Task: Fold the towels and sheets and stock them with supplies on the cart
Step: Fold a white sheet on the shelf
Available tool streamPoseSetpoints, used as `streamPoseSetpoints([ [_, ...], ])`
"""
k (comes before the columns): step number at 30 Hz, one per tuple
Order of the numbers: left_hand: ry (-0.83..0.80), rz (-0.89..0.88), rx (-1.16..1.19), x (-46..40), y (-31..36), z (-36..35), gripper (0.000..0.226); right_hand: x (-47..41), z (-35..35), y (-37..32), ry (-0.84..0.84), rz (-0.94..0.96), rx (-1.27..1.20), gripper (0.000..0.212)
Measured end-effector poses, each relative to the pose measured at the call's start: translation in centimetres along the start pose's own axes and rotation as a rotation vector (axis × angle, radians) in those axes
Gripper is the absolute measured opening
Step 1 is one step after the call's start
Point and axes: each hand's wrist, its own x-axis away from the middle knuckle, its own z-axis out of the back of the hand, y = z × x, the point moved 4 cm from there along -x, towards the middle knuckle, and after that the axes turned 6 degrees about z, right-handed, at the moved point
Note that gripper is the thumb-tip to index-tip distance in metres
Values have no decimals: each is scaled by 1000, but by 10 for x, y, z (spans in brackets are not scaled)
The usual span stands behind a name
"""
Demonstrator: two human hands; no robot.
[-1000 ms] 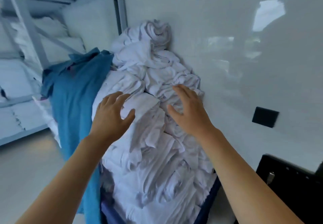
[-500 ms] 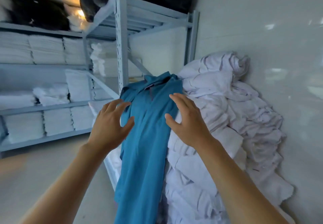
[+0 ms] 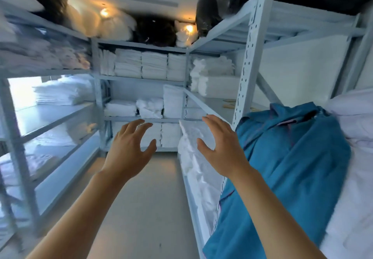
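Note:
Both my hands are raised in the air in front of me, holding nothing. My left hand [image 3: 129,147] has its fingers spread and slightly bent. My right hand [image 3: 221,147] is spread the same way, just left of a blue garment [image 3: 286,168] draped over the pile. White crumpled linen [image 3: 355,157] shows at the far right edge, behind the blue cloth. Folded white towels [image 3: 141,64] sit in neat stacks on the back shelves, with more stacks [image 3: 149,108] one level lower. No cart is in view.
Grey metal shelving lines the left side [image 3: 50,125], the back and the right [image 3: 250,61]. Black bags [image 3: 210,12] and white bundles sit on the top shelves. A narrow aisle of bare floor [image 3: 145,208] runs between the racks. White linen [image 3: 199,168] lies on the low right shelf.
My view has swung left and up, away from the white linen pile toward the shelves. Both hands stayed raised and spread, and came off the pile.

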Motion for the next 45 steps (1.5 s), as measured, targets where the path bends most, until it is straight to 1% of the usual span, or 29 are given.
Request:
streamPoseSetpoints([
  [2,14,38,-32,-2,-25,9,61,-18,-26,-9,-23,29,-45,62],
  [6,42,92,-83,-7,-68,18,61,-49,-73,-18,-32,69,-117,63],
  [10,74,154,-140,-22,-108,16,57,-77,-117,-5,-38,86,-161,59],
  [12,84,168,-174,-35,-126,8,51,-93,-137,6,-39,90,-170,59],
  [17,107,167,-238,-86,-165,-31,48,-146,-187,50,-43,99,-189,60],
  [21,86,181,-270,-140,-189,-68,49,-193,-233,92,-69,97,-214,60],
  [26,93,188,-301,-208,-214,-108,48,-250,-286,144,-93,97,-222,61],
  [31,73,190,-327,-254,-232,-146,47,-290,-326,179,-96,89,-232,62],
  [38,31,195,-289,-310,-260,-196,50,-326,-373,221,-116,37,-262,60],
  [41,-3,179,-280,-339,-273,-224,52,-343,-393,237,-130,17,-249,60],
  [45,1,140,-209,-384,-292,-263,52,-370,-424,258,-122,3,-227,60],
])
